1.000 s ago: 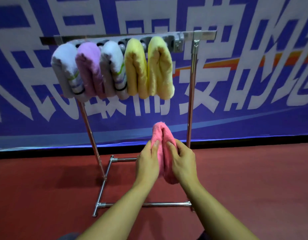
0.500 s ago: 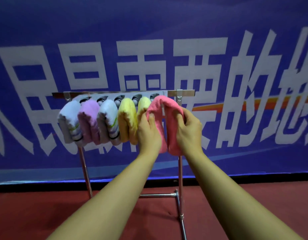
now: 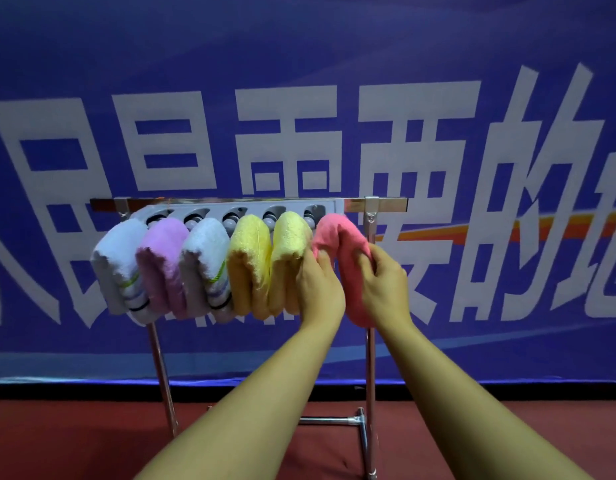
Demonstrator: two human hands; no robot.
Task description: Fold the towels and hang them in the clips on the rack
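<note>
While both hands pinch it, left hand (image 3: 318,282) and right hand (image 3: 386,285) hold the folded pink towel (image 3: 337,237) mid-frame, at the rack's (image 3: 370,341) rightmost clip. Advice: push fold fully in, release evenly, avoid nudging yellow towel (image 3: 289,244).

A blue banner (image 3: 438,46) fills the background from nine o'clock round to three o'clock, hanging as a backdrop. Big white characters (image 3: 285,133) run across its middle band, cut off at both side edges. An orange stripe (image 3: 507,233) slants upward toward three o'clock between the characters. From seven to five o'clock, a dark red floor (image 3: 74,441) meets the banner's lower edge along a dark strip.
</note>
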